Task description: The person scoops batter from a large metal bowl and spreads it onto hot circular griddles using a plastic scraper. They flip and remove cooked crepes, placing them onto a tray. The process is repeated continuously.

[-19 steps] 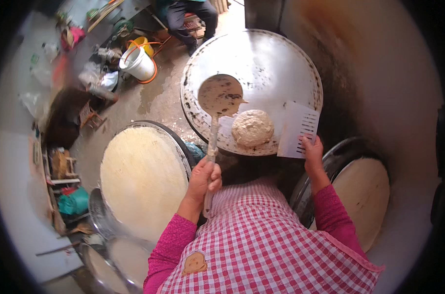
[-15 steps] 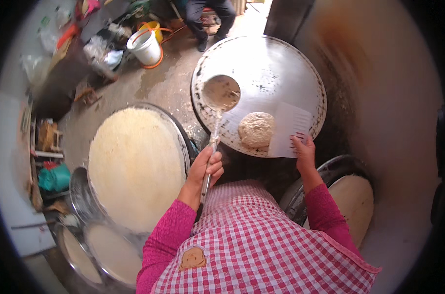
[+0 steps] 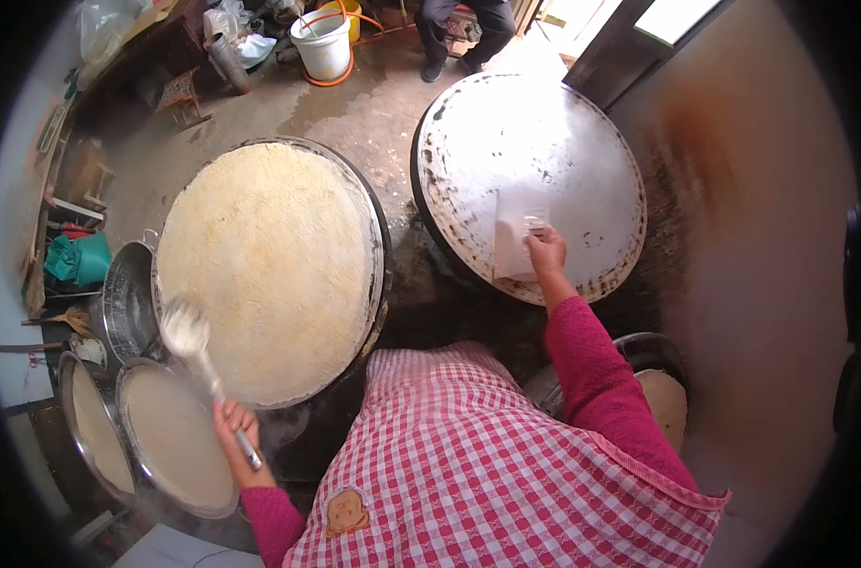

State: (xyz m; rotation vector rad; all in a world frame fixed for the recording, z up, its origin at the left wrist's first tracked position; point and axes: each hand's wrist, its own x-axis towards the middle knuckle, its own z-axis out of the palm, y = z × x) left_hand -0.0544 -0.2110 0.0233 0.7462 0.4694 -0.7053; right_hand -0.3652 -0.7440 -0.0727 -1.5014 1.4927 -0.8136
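Note:
My left hand (image 3: 233, 428) grips the handle of a metal ladle (image 3: 186, 328), whose bowl hovers over the edge between the left griddle and a batter basin (image 3: 170, 435). My right hand (image 3: 547, 254) holds a flat pale scraper (image 3: 516, 244) down on the round right griddle (image 3: 506, 142), which is coated with a thin whitish layer. A large pale yellow pancake (image 3: 265, 265) covers the left griddle. I wear a red checked apron over pink sleeves.
A second basin of batter (image 3: 88, 426) and an empty metal pot (image 3: 125, 301) stand at the lower left. A white bucket (image 3: 322, 43) and a seated person's legs (image 3: 459, 28) are at the far side. Another basin (image 3: 663, 388) sits by my right elbow.
The ladle swung from the right griddle over to the left, down near the batter basin. The lump of batter on the right griddle is gone, spread thin by the scraper.

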